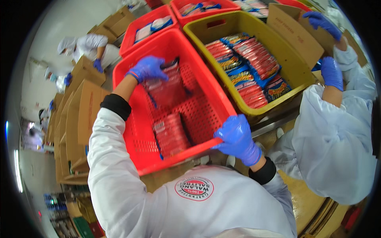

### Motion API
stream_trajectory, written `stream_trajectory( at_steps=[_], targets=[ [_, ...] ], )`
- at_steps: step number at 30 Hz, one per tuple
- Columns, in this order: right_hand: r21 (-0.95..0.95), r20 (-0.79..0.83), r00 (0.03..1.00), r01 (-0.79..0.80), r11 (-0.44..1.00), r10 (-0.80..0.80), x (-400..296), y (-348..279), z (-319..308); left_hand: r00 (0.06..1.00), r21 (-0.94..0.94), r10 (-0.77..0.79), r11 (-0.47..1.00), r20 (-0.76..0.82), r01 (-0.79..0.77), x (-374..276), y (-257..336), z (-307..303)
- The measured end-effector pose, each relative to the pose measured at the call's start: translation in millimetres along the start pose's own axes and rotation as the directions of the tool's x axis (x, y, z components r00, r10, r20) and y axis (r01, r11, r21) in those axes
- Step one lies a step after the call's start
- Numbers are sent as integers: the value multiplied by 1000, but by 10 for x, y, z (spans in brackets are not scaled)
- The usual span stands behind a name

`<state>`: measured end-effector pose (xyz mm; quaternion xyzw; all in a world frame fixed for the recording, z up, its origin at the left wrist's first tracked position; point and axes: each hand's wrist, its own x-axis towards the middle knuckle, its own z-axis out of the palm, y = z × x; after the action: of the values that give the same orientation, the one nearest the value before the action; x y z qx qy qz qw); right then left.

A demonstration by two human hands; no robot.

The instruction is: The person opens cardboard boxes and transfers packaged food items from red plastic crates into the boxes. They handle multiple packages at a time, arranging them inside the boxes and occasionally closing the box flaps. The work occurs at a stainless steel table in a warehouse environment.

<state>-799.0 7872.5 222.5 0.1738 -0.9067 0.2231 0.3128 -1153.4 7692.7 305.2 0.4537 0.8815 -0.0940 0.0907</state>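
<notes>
In front of me is a red perforated plastic crate [205,101]. My left hand [148,69], in a blue glove, grips the upper side of a red packaged hot dog pack [168,89] inside it; that pack is blurred. A second hot dog pack [171,135] lies nearer to me on the crate floor. My right hand [236,138], also gloved in blue, is closed around the crate's near right corner.
A yellow tub [297,80] with several hot dog packs [257,58] stands on the right. Beside it a co-worker in white [333,142] reaches to a cardboard box [293,35]. More boxes [86,110] line the left, with another worker [89,47] behind. Red crates [128,35] stand beyond.
</notes>
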Motion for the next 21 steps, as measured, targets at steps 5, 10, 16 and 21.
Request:
stream_trajectory(
  at_steps=[5,10,16,21],
  targets=[
    [1,-1,1000,21,1000,-21,15,-8,50,671,40,-51,992,-739,120,-864,415,-865],
    [41,-20,1000,18,999,-17,-48,-89,115,332,-231,-152,949,-931,-216,-892,873,-1304],
    [56,-28,1000,15,998,-13,-52,-50,68,877,-278,-78,958,-474,-65,-90,200,-124],
    [89,-75,997,5,996,2,-59,-162,20,853,-78,-95,985,512,157,-737,-116,2188]
  ],
)
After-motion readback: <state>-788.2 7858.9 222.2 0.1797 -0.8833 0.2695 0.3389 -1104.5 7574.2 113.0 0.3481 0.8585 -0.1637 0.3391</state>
